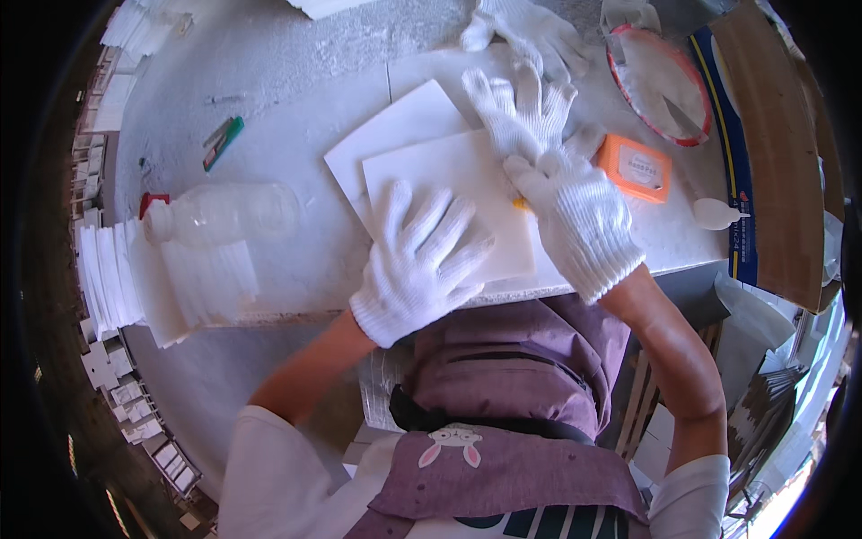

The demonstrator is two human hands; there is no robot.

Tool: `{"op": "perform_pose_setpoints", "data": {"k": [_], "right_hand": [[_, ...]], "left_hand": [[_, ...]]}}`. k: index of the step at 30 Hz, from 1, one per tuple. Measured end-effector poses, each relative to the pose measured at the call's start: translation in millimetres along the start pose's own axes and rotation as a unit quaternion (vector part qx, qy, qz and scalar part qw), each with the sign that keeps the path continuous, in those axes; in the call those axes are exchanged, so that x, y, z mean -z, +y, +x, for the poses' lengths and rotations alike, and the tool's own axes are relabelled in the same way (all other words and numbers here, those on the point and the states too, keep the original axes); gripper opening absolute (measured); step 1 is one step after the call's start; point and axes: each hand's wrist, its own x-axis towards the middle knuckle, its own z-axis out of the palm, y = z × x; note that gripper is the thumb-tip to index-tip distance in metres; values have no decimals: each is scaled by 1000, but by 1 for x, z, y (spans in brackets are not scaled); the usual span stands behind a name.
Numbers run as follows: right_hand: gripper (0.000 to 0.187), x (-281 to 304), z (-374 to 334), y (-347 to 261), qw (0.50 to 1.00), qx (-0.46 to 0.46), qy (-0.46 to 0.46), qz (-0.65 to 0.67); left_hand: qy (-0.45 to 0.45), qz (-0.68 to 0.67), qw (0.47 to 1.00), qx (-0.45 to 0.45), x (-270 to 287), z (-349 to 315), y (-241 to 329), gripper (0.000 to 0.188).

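Two flat white square slabs overlap on the worktable (305, 260). The upper slab (507, 238) lies across the lower slab (409, 121), whose far left part sticks out. My gloved left hand (417, 260) rests flat on the upper slab with its fingers spread. At that slab's right edge, my gloved right hand (579, 216) is closed, fingers curled down. A small yellow piece (521, 204) shows beside its fingertips; the rest of what it holds is hidden. Just beyond it lie a white knit glove (523, 108) and, farther back, another white glove (530, 36).
An orange box (634, 168) sits right of the gloves, near a red-rimmed round dish (660, 76) and a white squeeze bulb (716, 214). A cardboard box (763, 135) bounds the right. Leftward are a green-handled tool (223, 144), a clear bottle (233, 211) and white sheets (197, 278).
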Motion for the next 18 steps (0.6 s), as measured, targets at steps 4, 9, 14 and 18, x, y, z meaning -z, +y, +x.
{"op": "perform_pose_setpoints", "data": {"k": [4,9,14,18], "right_hand": [[28,-13,20,14,999,6,47,20],[31,-4,1,6,1000,-7,-10,25],[30,-12,5,4,1000,-11,17,7],[29,-9,19,9,1000,-11,-9,-2]], "left_hand": [[26,-3,1000,-15,-4,-2,-1,54],[16,8,1000,-1,0,-1,2,55],[9,-5,1000,-6,-3,0,3,55],[16,-7,1000,-7,-4,1,2,54]]}}
